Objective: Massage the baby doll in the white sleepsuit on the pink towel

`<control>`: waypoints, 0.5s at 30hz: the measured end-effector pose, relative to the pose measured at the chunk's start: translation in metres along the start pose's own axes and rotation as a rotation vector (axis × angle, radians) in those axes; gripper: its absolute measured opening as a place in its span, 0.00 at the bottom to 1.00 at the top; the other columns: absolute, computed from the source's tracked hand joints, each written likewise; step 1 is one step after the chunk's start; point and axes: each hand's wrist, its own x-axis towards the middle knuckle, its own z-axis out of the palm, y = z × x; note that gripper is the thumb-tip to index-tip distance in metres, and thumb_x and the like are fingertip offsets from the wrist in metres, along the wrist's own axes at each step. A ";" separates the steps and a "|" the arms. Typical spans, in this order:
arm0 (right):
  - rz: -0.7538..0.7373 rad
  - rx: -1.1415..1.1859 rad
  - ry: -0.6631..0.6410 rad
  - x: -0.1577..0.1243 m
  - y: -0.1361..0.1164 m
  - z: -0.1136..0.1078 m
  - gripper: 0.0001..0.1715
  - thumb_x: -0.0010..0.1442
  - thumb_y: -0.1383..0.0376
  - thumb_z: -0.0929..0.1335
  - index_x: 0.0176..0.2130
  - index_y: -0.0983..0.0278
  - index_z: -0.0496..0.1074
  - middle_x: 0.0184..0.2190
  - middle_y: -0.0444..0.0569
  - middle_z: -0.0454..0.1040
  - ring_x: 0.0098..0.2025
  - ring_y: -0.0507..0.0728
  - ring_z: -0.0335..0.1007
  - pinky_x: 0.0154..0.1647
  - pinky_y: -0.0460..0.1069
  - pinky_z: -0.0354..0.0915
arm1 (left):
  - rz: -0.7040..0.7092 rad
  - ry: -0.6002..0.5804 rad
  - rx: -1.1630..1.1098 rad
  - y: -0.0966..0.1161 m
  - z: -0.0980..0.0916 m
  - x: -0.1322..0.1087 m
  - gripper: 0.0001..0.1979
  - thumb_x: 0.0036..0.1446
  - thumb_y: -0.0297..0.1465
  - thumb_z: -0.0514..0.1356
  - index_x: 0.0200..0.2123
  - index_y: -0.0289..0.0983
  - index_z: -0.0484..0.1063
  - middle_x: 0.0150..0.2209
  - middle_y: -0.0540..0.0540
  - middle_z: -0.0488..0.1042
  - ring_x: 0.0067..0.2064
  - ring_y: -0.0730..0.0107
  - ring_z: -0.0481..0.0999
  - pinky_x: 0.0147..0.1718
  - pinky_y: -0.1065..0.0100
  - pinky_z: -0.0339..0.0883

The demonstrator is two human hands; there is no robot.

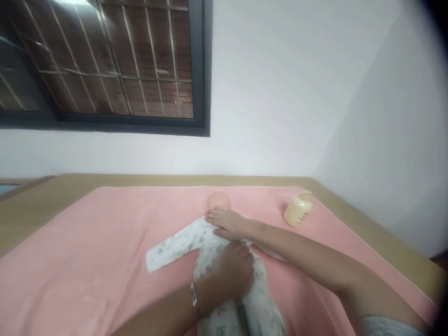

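Resting both hands on a small white baby garment (210, 252) with green prints, the person works over a pink towel (87, 261) spread on the table (42, 200). The garment lies about midway along the near edge, with one sleeve stretched flat toward the left edge. The right hand (229, 223) lies open on the collar end, palm down and fingers straight; that flat press seems meant to pin the cloth so it cannot slide. The left hand (231, 273), a bangle (194, 301) at its wrist, sits knuckles-up on the garment's body with fingers curled. Whether its grip has closed on a fold or only rests there I cannot tell. Just beyond the collar is a blurred pinkish round thing (219, 200). A cream bottle (297, 211) sits well apart toward the far right corner, out of the arms' way.
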 end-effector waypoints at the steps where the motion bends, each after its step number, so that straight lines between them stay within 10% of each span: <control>1: 0.003 0.008 0.024 -0.001 0.001 0.001 0.30 0.66 0.57 0.59 0.63 0.68 0.58 0.64 0.57 0.55 0.67 0.59 0.46 0.66 0.60 0.43 | 0.006 0.012 0.005 0.000 0.001 0.000 0.07 0.58 0.29 0.52 0.31 0.35 0.67 0.32 0.42 0.69 0.37 0.60 0.67 0.40 0.58 0.61; 15: 0.141 0.046 0.033 -0.011 -0.001 0.005 0.28 0.67 0.56 0.59 0.62 0.64 0.61 0.63 0.54 0.59 0.65 0.59 0.49 0.66 0.60 0.43 | -0.020 0.003 -0.050 -0.001 0.001 0.001 0.05 0.55 0.27 0.53 0.30 0.35 0.68 0.32 0.43 0.70 0.37 0.62 0.67 0.41 0.59 0.60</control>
